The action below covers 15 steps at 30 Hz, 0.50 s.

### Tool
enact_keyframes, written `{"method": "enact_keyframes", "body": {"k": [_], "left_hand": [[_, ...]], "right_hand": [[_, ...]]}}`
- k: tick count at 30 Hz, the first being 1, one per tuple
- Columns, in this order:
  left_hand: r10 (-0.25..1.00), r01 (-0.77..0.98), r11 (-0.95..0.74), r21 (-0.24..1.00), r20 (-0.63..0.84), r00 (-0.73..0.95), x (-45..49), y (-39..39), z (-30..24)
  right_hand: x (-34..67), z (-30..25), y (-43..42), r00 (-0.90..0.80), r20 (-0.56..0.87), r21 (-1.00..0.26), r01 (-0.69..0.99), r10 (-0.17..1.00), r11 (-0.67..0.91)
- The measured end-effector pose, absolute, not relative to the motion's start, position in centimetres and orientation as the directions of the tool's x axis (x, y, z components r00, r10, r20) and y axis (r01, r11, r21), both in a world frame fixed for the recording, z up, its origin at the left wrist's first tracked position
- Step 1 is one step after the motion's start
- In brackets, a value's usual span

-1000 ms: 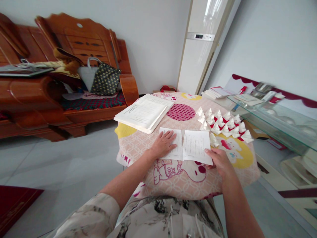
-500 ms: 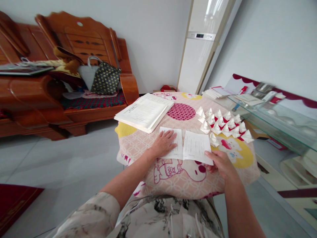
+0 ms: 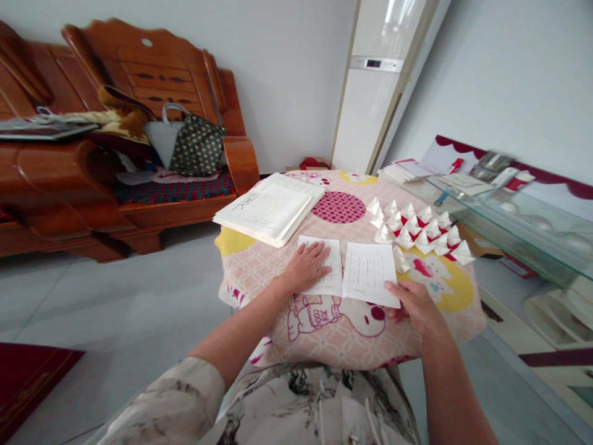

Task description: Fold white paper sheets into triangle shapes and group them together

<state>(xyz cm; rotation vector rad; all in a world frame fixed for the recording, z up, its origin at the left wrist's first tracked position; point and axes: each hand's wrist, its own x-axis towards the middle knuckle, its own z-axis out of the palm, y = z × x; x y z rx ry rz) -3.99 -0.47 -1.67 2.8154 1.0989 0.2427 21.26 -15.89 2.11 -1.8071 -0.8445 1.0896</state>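
Note:
Two white half-sheets lie side by side on a pink patterned cloth (image 3: 324,334) covering a small table. My left hand (image 3: 306,267) lies flat with fingers stretched out on the left sheet (image 3: 328,272). My right hand (image 3: 414,304) pinches the near right corner of the right sheet (image 3: 368,272). Several folded white and red paper shapes (image 3: 419,232) sit in rows just beyond the right sheet.
A thick stack of white paper (image 3: 271,210) lies at the table's far left. A wooden bench (image 3: 139,185) with a dotted bag (image 3: 197,148) stands to the left. A glass shelf (image 3: 519,216) with papers runs along the right, a tall white unit (image 3: 370,93) behind.
The right sheet has shifted slightly under my right hand. My left hand has stayed flat on the left sheet.

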Motion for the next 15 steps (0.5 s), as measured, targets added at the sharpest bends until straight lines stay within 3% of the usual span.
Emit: {"method": "enact_keyframes", "body": {"k": [15], "left_hand": [[0.681,0.661,-0.73,0.174,0.11,0.724,-4.03,-0.6,-1.49]], "right_hand": [[22.12,1.34,-16.34,0.382,-0.347,-0.912,0.075,0.856,-0.403]]}}
